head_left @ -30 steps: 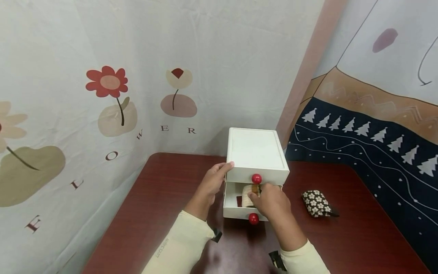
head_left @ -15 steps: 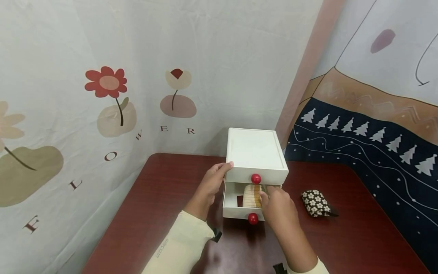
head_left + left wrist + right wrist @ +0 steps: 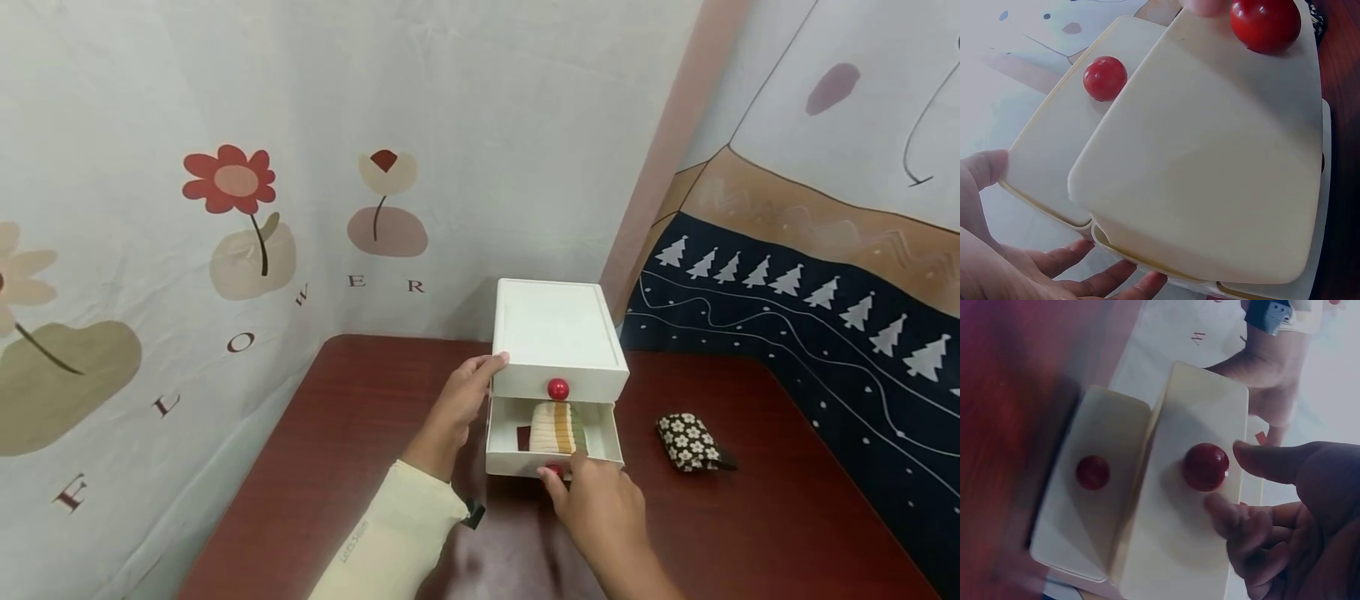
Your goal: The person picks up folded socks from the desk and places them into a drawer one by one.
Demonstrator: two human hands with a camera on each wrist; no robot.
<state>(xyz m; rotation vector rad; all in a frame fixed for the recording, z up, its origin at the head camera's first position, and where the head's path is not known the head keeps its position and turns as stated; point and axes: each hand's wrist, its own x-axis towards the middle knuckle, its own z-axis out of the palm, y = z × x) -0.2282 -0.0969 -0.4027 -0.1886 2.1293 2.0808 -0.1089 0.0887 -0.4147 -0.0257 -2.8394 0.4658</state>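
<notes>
A white drawer unit [image 3: 558, 325] stands on the table with its lower visible drawer [image 3: 510, 462] pulled out. Inside that drawer lies a ribbed fabric item with cream, yellow and green stripes [image 3: 551, 427], a small dark red patch [image 3: 522, 438] beside it. My left hand [image 3: 462, 397] rests against the unit's left side, thumb at the upper front corner and fingers spread along the side. At the pulled-out drawer's front is my right hand [image 3: 603, 508]. Its thumb and forefinger stand on either side of the red knob [image 3: 1205, 467], with a gap at the thumb; the other fingers are bent.
A black pouch with white flowers [image 3: 688, 442] lies on the dark red table [image 3: 360, 417] to the right of the unit. Another drawer front with a red knob [image 3: 1093, 472] shows in the right wrist view. Printed cloth [image 3: 465, 167] hangs behind.
My right hand has let go of the striped fabric item, come out of the drawer and moved down to the drawer's knob. The left hand has stayed on the unit.
</notes>
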